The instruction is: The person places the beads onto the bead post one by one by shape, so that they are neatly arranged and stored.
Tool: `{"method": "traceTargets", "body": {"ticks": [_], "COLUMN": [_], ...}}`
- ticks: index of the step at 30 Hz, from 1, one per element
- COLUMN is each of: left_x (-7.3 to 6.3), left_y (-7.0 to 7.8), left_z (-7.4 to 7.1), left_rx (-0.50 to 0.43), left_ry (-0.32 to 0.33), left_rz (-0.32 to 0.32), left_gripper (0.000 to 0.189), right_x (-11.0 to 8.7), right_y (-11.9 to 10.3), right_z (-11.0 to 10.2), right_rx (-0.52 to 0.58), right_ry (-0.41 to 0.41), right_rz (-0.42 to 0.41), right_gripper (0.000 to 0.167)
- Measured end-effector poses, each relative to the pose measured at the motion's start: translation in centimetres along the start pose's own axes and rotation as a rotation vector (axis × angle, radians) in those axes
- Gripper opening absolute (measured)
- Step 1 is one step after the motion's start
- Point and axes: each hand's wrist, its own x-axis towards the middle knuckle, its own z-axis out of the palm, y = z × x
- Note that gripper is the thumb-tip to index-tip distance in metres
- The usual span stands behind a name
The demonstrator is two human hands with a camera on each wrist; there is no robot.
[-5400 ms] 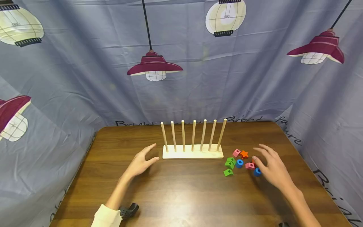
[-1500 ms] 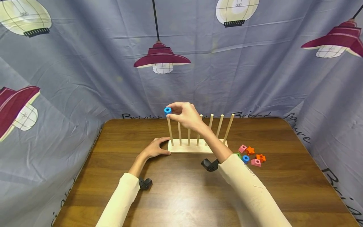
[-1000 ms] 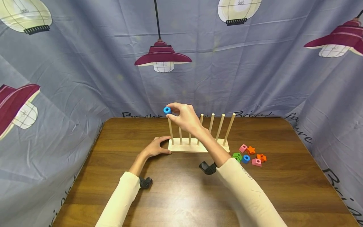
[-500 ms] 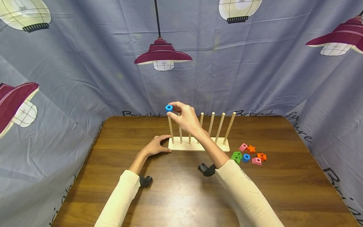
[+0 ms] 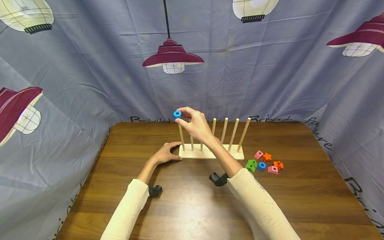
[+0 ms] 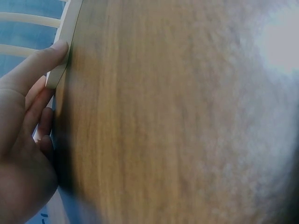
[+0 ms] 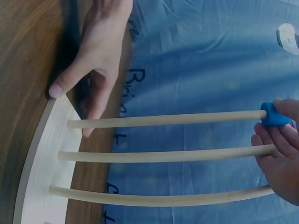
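A pale wooden peg rack [image 5: 210, 154] stands toward the back of the table, with a row of several upright pegs. My left hand [image 5: 163, 154] holds the left end of its base; the left wrist view shows the thumb [image 6: 58, 50] on the base's front edge and fingers around the end. Between thumb and fingers, my right hand [image 5: 196, 125] pinches a blue round bead [image 5: 177, 115] at the top of the leftmost peg [image 7: 173, 120]. The bead's hole faces up, with no peg tip showing through it. My right hand and forearm partly cover the neighbouring pegs.
Right of the rack lie loose beads: another blue round bead [image 5: 261, 166], green blocks [image 5: 250, 165], pink blocks [image 5: 273, 170] and orange stars [image 5: 267, 157]. The right sleeve [image 5: 261, 203] crosses in front of the rack. A grey-blue curtain [image 5: 228, 76] hangs behind the table [image 5: 186, 200].
Since the oldest frame, my right hand has taken a blue bead from the right-hand group to the leftmost peg, and my left hand has reached the rack's end. During the last second both barely moved.
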Motion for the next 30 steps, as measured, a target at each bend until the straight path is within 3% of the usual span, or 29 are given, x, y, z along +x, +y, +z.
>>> {"method": "traceTargets", "body": {"ticks": [8,12,17,25,30], "left_x": [0.0,-0.1,0.0,0.1,0.0], "left_y": [0.0,0.0,0.1,0.1,0.0], "left_z": [0.0,-0.1,0.0,0.0,-0.1], "left_rx": [-0.017,-0.017,-0.007,-0.003,-0.013], "left_ry": [-0.002,-0.002,-0.005,-0.009,-0.01], "left_rz": [0.0,-0.009,-0.023,-0.005,-0.015], "left_gripper": [0.077,0.078,0.078,0.078,0.078], "right_x": [-0.4,-0.8,-1.5,-2.3,-2.6], "right_y": [0.5,1.3,2.4,3.9,4.6], "right_z": [0.1,0.6,1.3,2.2,2.7], "right_rx": [-0.061,-0.094,-0.131,0.015,0.022], "right_ry": [-0.034,-0.003,0.032,0.086,0.089], "right_rz": [-0.048,-0.09,-0.07,-0.014,0.024], "right_gripper": [0.029,0.03,0.032,0.035,0.034]}}
